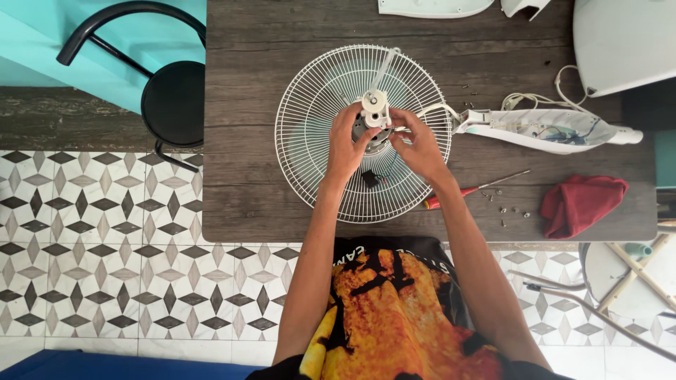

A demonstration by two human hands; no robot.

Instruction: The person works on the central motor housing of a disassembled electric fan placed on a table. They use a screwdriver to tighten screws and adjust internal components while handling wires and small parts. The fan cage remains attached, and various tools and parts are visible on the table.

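— Nearest the camera? 
— Two bare forearms, reaching up from the bottom edge over an orange-and-black shirt, converging toward the middle of the dark wooden table (232, 211).

— Pose of the left hand (345, 144)? 
— Wrist bent slightly inward, fingers curled around the left side of the fan motor (373, 130); clasping it, thumb side toward the centre.

— And the right hand (420, 144)? 
— Mirrors it from the other side, fingers pinched in at the motor's right flank, touching it; hard to tell whether gripping the housing itself or a small part on it.

— Location of the motor? 
— Upright at the hub of the white wire fan guard (310, 134), lying flat on the table; white plastic piece on top, a shaft slanting away above it.

— Anything obscured? 
— Lower body of the motor, covered by both hands. A small black component with thin wires (371, 178) showing just under the wrists, detail too fine to read.

— Further right? 
— Red-handled screwdriver (468, 190) partly behind the right forearm, scattered screws (508, 209) near it, a crumpled red cloth (581, 204), and an opened white fan housing (542, 128) with exposed wiring.

— Farthest? 
— White plastic parts cut off by the top edge; black stool (172, 102) off the table's left side.
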